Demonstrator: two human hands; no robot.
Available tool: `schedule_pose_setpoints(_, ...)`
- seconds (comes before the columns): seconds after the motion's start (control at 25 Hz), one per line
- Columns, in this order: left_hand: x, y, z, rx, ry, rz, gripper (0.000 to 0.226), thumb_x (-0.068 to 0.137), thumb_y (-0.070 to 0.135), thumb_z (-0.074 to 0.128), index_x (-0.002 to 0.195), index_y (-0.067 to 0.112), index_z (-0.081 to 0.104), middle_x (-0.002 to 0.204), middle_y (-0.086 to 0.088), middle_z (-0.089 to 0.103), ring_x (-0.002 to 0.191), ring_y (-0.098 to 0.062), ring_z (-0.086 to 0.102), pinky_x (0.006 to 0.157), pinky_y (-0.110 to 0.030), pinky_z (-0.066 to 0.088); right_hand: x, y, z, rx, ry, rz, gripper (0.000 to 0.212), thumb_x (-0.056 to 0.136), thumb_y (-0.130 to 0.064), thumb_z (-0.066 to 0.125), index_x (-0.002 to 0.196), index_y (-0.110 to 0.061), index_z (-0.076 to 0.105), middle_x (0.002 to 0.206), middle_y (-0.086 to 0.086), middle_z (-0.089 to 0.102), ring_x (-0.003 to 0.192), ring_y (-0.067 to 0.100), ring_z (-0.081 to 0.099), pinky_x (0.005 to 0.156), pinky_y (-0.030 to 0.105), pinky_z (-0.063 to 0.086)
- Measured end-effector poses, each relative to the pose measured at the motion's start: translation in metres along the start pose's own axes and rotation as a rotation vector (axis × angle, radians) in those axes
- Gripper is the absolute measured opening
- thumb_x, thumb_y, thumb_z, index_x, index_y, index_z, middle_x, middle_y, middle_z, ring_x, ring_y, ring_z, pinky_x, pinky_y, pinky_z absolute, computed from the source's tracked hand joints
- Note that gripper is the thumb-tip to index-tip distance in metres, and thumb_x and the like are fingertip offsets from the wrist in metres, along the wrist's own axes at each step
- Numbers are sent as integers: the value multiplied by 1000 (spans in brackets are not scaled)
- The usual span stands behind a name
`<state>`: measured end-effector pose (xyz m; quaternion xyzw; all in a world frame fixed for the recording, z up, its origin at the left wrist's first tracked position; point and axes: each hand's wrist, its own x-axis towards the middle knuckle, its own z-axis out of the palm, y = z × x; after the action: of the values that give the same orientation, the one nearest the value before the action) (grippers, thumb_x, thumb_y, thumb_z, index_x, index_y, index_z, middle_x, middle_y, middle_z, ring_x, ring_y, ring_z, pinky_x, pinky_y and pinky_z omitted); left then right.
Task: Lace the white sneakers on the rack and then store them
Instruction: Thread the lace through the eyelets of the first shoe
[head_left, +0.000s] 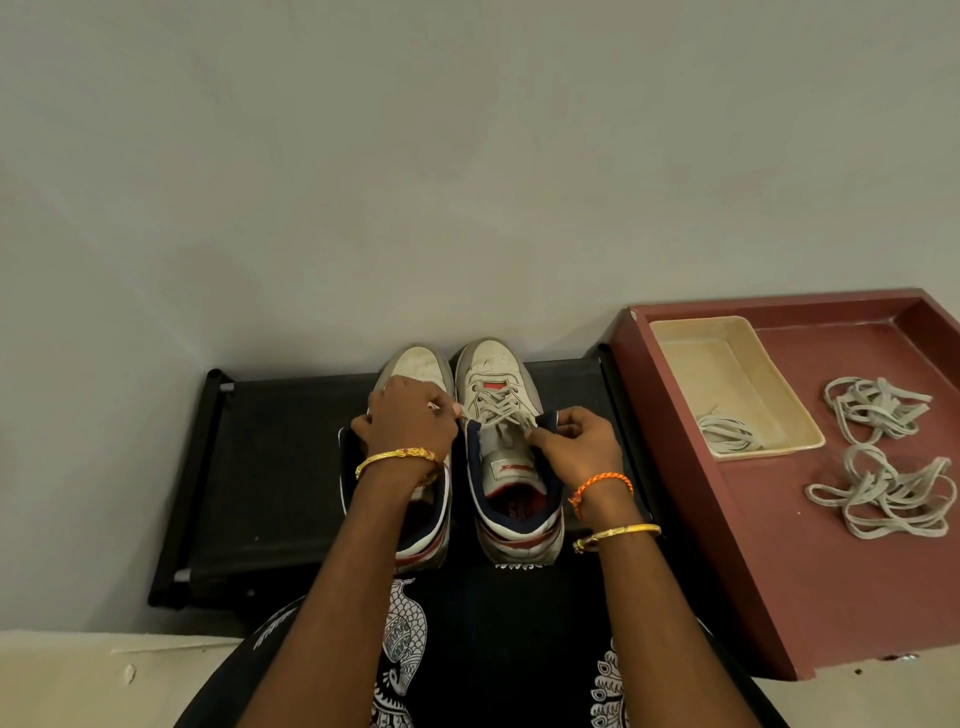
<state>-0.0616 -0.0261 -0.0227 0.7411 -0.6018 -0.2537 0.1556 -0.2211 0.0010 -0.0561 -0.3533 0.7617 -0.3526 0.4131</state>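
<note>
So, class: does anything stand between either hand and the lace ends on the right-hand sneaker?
Nothing visible does. The left hand and right hand already pinch the lace ends on the right-hand sneaker.

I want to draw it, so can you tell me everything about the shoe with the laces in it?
The laced sneaker is white with grey around the toe, a navy collar and red and navy stripes at the heel. It looks like worn leather. Grey laces criss-cross its front. It stands upright on the black rack, toe to the wall, beside the other sneaker. The left hand and right hand each pinch a lace end with their fingers.
</note>
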Motion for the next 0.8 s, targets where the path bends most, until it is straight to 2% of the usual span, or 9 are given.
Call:
schedule_pose_setpoints(0.12,-2,0,-9,-122,83,-9,14,89,23,62,92,16,74,117,-4,62,114,-27,50,95,-49,32,-3,-3,-10,-11,25,-32,9,75,-20,76,71,-19,67,70,-1,67,72,17,65,75,34,56)
schedule_pose_setpoints(0.32,-10,4,-17,-176,109,3,15,88,21,63,93,11,73,117,-3,62,113,-24,51,97,-44,31,-5,-10,-17,13,107,7,14,75,-20,73,63,-18,66,72,4,68,76,25,68,75,44,58)
schedule_pose_setpoints(0.4,-8,3,-16,-167,105,-20,15,89,21,63,94,12,73,117,-3,63,113,-24,51,98,-45,29,-3,-15,-21,72,52,99,18,78,-12,69,61,-13,64,74,12,68,77,31,68,69,44,59)
schedule_pose_setpoints(0.52,-2,-3,-10,-101,112,-75,15,90,21,60,96,14,72,116,-5,63,112,-25,50,101,-45,27,-2,-23,-29,216,-83,209,19,84,-1,61,66,-5,58,71,15,61,63,23,61,45,24,54)
schedule_pose_setpoints(0.56,-1,-5,-9,-64,118,-80,15,90,21,59,99,15,71,118,-6,61,114,-26,48,101,-45,27,-3,-25,-32,246,-128,233,18,85,1,59,68,-5,58,69,12,60,61,20,58,41,22,52)
schedule_pose_setpoints(0.68,-2,-4,-4,80,90,20,24,90,22,56,113,24,63,130,-4,48,123,-25,39,103,-45,24,-2,-23,-38,304,-252,280,14,87,-1,57,74,-6,59,73,11,62,66,20,60,52,27,55)
schedule_pose_setpoints(0.8,-4,2,5,272,-93,151,30,92,28,55,121,33,61,138,-1,43,132,-26,30,108,-51,19,-1,-22,-40,360,-301,304,7,86,-1,59,80,-4,60,78,12,65,71,21,63,56,27,56)
